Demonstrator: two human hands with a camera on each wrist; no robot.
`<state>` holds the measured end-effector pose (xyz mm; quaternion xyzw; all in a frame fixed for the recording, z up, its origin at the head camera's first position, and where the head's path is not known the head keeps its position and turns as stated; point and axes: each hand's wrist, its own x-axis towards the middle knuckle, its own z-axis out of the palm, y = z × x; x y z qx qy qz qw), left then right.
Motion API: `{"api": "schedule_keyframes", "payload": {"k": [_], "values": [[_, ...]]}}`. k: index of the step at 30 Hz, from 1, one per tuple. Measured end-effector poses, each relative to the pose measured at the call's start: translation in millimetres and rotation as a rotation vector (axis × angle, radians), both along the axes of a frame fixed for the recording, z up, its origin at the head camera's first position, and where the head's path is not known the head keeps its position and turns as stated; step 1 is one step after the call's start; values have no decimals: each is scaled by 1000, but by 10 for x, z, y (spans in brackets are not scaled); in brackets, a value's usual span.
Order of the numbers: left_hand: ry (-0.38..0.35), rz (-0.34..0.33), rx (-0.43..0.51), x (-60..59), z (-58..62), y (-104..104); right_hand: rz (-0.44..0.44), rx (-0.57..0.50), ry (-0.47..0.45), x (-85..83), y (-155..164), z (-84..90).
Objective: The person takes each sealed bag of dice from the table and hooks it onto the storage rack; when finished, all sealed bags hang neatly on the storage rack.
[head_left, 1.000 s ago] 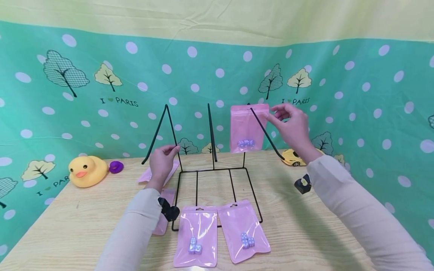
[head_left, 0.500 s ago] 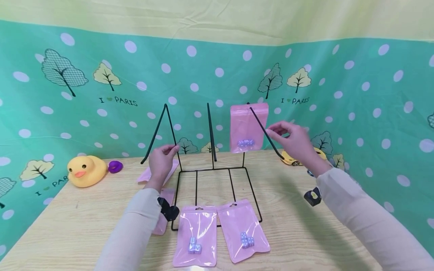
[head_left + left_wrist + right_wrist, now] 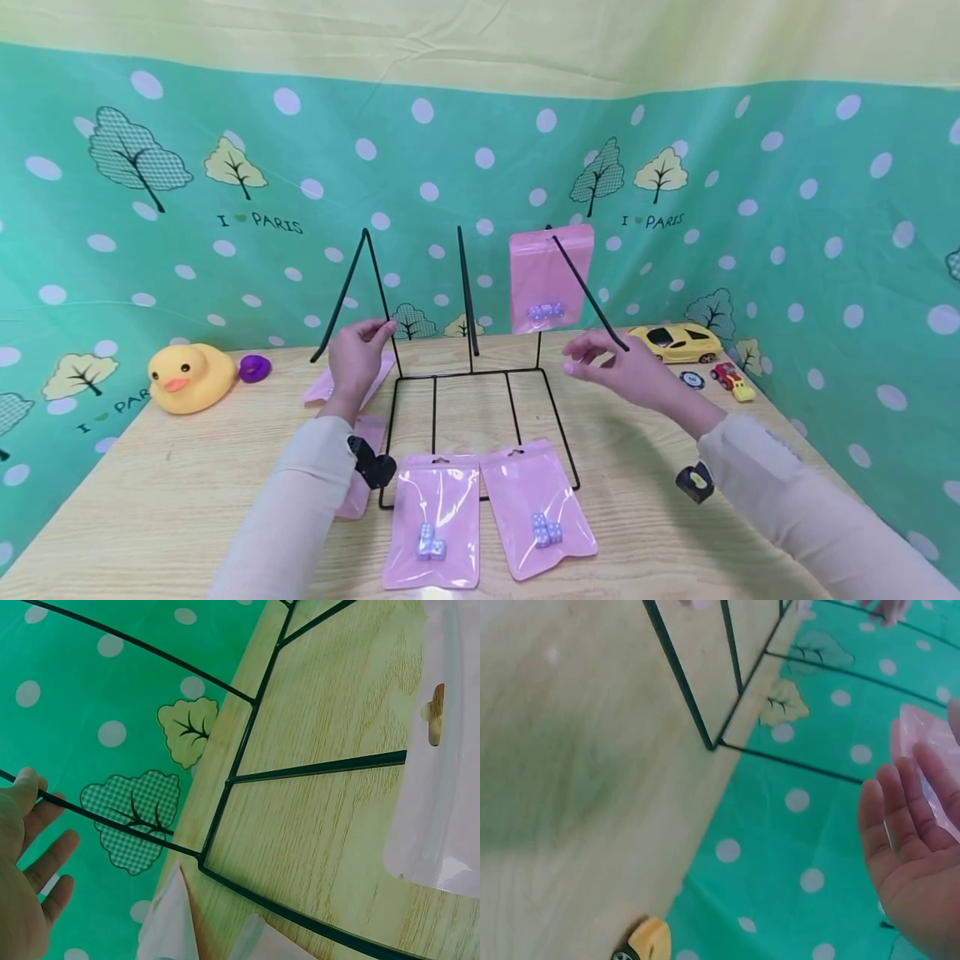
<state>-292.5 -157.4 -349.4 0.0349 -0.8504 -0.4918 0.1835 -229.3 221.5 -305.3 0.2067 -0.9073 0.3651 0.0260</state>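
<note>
My left hand (image 3: 357, 360) pinches the left upright of a black wire rack (image 3: 471, 373) between thumb and forefinger; the left wrist view shows its other fingers spread. Nothing is in my right hand (image 3: 626, 367), its fingers loosely bent beside the tip of the rack's right prong. From that prong hangs a pink zip bag (image 3: 547, 279) with several pale blue dice low inside. Two more pink bags lie at the rack's front, a left bag (image 3: 432, 504) and a right bag (image 3: 528, 492), each with dice. Behind my left wrist are other pink bags (image 3: 371, 429), partly hidden.
A yellow rubber duck (image 3: 193, 379) and a small purple duck (image 3: 255, 368) stand at the left. Beyond my right hand are a yellow toy car (image 3: 678, 343), a round chip (image 3: 692, 380) and a small red and yellow toy (image 3: 732, 382). A green dotted curtain (image 3: 315, 150) closes the back.
My right hand has let go of the hanging bag's upper edge and dropped down below it. The bag now hangs slightly tilted. My left hand has stayed on the rack.
</note>
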Motion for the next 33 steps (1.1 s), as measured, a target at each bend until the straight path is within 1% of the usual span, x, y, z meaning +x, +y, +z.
{"api": "schedule_keyframes", "payload": {"k": [3,8,16,21,27,30,33], "values": [[-6,-1,3,2,-2,-1,47,19,13,45,-40,-82],[-6,0,5,11,6,11,94,12,14,108,-116,-212],[-10,-2,7,2,1,9,165,27,-101,186,-169,-429],[-7,-4,10,8,11,12,217,51,-113,215,-191,-547],[-3,4,8,8,14,13,228,75,-139,259,-221,-688],[0,3,4,15,16,13,214,113,-134,287,-247,-755],[-1,-1,1,18,12,5,201,170,-106,317,-274,-802]]}}
